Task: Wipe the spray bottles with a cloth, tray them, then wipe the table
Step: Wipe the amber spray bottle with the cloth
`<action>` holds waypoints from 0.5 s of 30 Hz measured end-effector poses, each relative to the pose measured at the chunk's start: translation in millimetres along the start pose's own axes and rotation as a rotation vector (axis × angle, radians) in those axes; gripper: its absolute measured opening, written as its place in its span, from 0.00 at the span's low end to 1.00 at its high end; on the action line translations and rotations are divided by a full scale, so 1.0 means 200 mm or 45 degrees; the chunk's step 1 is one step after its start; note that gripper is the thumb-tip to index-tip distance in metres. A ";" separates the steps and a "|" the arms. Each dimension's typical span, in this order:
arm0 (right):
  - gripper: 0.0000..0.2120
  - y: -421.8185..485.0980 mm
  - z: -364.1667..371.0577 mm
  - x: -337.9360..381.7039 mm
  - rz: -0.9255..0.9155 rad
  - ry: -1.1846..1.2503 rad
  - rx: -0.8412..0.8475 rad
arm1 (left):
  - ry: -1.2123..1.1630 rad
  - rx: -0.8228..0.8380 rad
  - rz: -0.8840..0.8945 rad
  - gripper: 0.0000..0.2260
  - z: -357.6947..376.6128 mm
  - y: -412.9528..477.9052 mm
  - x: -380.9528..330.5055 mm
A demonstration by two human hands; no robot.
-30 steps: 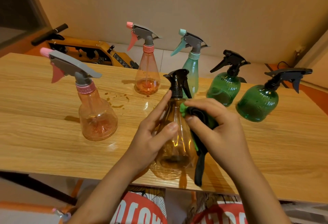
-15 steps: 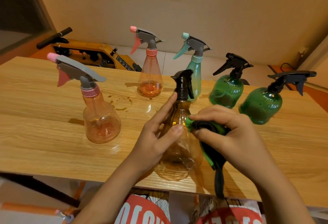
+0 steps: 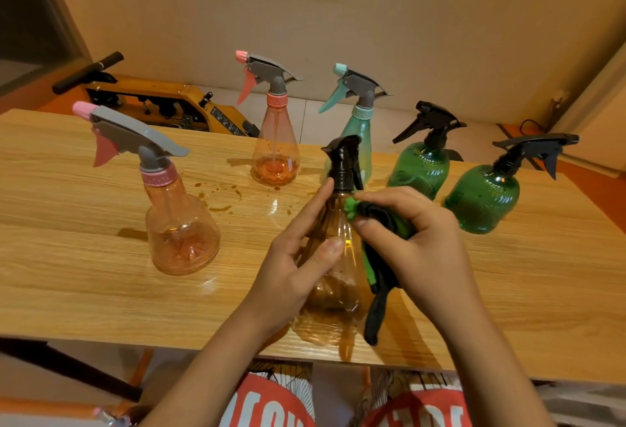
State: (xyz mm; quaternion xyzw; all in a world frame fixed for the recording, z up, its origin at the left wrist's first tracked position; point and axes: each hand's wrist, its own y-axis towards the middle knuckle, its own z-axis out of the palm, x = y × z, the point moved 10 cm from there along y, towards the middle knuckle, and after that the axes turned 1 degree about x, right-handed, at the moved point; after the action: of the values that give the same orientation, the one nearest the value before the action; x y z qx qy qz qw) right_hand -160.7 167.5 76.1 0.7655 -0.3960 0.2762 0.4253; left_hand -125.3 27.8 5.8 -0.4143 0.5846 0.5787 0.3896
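An amber spray bottle (image 3: 335, 277) with a black trigger head stands near the front edge of the wooden table (image 3: 67, 284). My left hand (image 3: 294, 257) grips its body from the left. My right hand (image 3: 416, 240) holds a green and black cloth (image 3: 376, 257) and presses it against the bottle's neck and right side. A tail of the cloth hangs down by the bottle's base. Around it stand a pink bottle (image 3: 176, 216) at the left, a second pink bottle (image 3: 275, 142), a teal bottle (image 3: 359, 128) and two green bottles (image 3: 423, 162) (image 3: 487, 196).
Brown droplets and a wet sheen (image 3: 216, 196) lie on the table between the pink bottles. A yellow machine (image 3: 162, 105) with a black handle sits behind the table's far left edge. No tray shows in view.
My right hand has slid the cloth up the bottle from its middle toward the neck. The left hand keeps its grip on the bottle.
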 end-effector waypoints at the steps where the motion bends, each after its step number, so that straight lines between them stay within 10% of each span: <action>1: 0.13 0.00 0.01 -0.01 0.002 0.007 -0.011 | -0.045 0.002 -0.014 0.27 0.00 0.00 0.00; 15: 0.13 -0.05 -0.04 -0.10 0.173 0.142 -0.074 | -0.179 0.133 -0.103 0.33 0.00 -0.04 0.03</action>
State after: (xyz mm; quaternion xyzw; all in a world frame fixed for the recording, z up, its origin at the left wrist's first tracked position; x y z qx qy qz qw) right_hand -164.4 185.1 60.6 0.7076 -0.4304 0.3350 0.4492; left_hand -119.9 27.6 -3.0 -0.3750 0.5681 0.5587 0.4738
